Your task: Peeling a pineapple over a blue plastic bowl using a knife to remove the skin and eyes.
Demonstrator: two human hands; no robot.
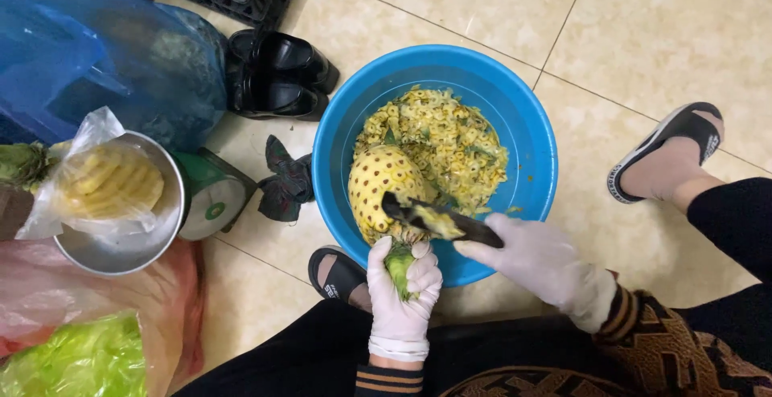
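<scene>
Tiled floor (659,35): scale (211,196), shoes (277,75) beside basin (527,131).

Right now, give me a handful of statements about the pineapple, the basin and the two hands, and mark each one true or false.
1. The left hand holds the pineapple by its green crown. True.
2. The right hand holds a dark knife whose blade lies against the fruit. True.
3. The basin is red. False: it is blue.
4. The basin holds a heap of yellow peelings. True.
5. Both hands are bare. False: both wear white gloves.
6. The metal bowl on the scale is empty. False: it holds a peeled pineapple in a clear bag.
</scene>
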